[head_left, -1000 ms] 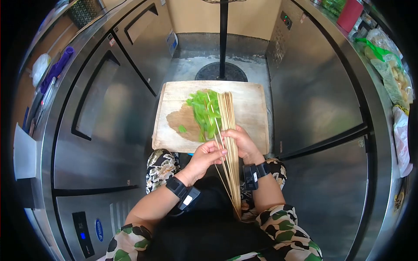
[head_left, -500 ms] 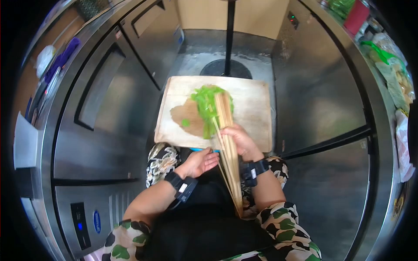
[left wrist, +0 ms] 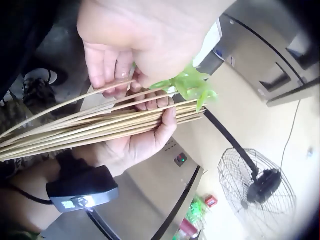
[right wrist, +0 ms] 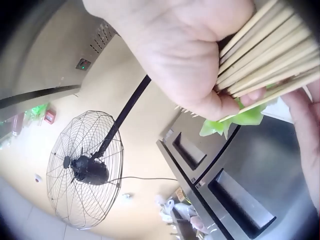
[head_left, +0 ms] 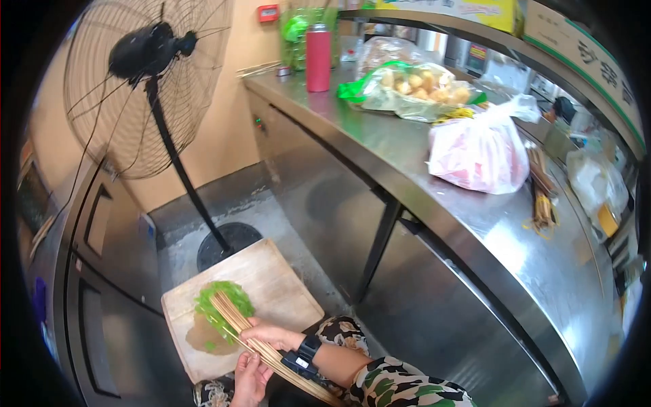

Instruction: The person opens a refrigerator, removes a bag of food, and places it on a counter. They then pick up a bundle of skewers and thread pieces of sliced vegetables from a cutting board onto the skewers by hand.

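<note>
A bundle of thin bamboo skewers slants across the lap in the head view, its upper ends over a heap of green vegetable pieces. My right hand grips the bundle around its middle. Just below it, my left hand has its fingertips at the bundle's near side. The left wrist view shows its thumb and fingers pinching the end of one skewer, bowed apart from the others. Under the heap is a wooden cutting board with a damp patch; one small green piece lies separately on it.
A black stand fan rises beyond the board. Along the right runs a steel counter carrying a red bottle, a bag of pale chunks and a tied white bag. Steel cabinets stand on the left.
The head view has swung right and up, bringing the fan and counter into sight. My left hand drew away from the skewers, then came back to them. The right hand kept its grip.
</note>
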The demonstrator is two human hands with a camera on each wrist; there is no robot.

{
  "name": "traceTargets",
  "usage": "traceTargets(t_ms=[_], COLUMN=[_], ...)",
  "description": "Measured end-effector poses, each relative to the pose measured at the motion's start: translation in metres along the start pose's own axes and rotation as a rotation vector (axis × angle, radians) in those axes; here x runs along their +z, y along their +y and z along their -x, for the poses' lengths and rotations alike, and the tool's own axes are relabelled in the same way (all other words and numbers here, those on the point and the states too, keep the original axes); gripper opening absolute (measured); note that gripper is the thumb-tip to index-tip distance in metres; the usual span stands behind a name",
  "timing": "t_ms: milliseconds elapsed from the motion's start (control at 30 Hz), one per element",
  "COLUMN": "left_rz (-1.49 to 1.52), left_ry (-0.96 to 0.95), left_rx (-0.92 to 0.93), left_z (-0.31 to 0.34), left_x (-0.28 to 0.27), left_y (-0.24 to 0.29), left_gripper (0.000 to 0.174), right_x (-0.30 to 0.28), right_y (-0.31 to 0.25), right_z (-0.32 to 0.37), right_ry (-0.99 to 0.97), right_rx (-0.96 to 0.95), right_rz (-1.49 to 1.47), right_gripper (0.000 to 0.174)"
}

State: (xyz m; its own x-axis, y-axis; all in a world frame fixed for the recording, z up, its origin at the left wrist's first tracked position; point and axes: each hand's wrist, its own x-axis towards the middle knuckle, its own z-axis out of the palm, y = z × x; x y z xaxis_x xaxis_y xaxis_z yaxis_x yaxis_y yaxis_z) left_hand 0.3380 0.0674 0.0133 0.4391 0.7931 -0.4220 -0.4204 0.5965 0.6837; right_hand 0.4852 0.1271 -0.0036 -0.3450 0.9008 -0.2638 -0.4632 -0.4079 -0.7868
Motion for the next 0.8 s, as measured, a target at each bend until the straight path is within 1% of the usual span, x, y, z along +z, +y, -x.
traceTargets(t_ms=[33, 133, 267, 367, 467, 567, 633, 700, 800], left_rz=[-0.046, -0.144, -0.212, -0.207, -0.212, -0.23, -0.246, -0.257, -0.261], left_ry=[-0.008, -0.052, -0.078, -0.075, -0.06, -0.081, -0.117, -0.115, -0.095], left_rx=[0.015, 0.021, -0.011, -0.065, -0.112, -0.167, -0.226, -0.249, -0.253], left_z=[-0.004, -0.019, -0.039, -0.055, -0.059, -0.081, -0.088, -0.089, -0.084], left_x=[0.005, 0.015, 0.024, 0.019, 0.011, -0.021, -0.031, -0.031, -0.02], left_y=[-0.001, -0.003, -0.006, -0.015, -0.018, -0.029, -0.031, -0.035, -0.037], left_gripper=[0.014, 0.01, 0.007, 0.005, 0.003, 0.005, 0.006, 0.007, 0.008], right_x=[-0.001, -0.012, -0.028, -0.04, -0.033, -0.043, -0.051, -0.059, -0.067], right_y=[0.002, -0.008, -0.006, 0.007, -0.004, 0.012, 0.027, 0.037, 0.039], right_z=[-0.002, 0.006, 0.003, -0.005, 0.009, -0.007, -0.019, -0.025, -0.028], right_ry=[0.051, 0.061, 0.267, 0.492, 0.587, 0.634, 0.643, 0.659, 0.666], right_rx=[-0.056, -0.175, -0.209, -0.32, -0.203, -0.182, -0.25, -0.274, -0.248], right_rz=[-0.016, -0.021, 0.045, 0.204, 0.466, 0.68, 0.665, 0.67, 0.673], right_gripper=[0.028, 0.027, 0.025, 0.026, 0.032, 0.032, 0.033, 0.035, 0.037])
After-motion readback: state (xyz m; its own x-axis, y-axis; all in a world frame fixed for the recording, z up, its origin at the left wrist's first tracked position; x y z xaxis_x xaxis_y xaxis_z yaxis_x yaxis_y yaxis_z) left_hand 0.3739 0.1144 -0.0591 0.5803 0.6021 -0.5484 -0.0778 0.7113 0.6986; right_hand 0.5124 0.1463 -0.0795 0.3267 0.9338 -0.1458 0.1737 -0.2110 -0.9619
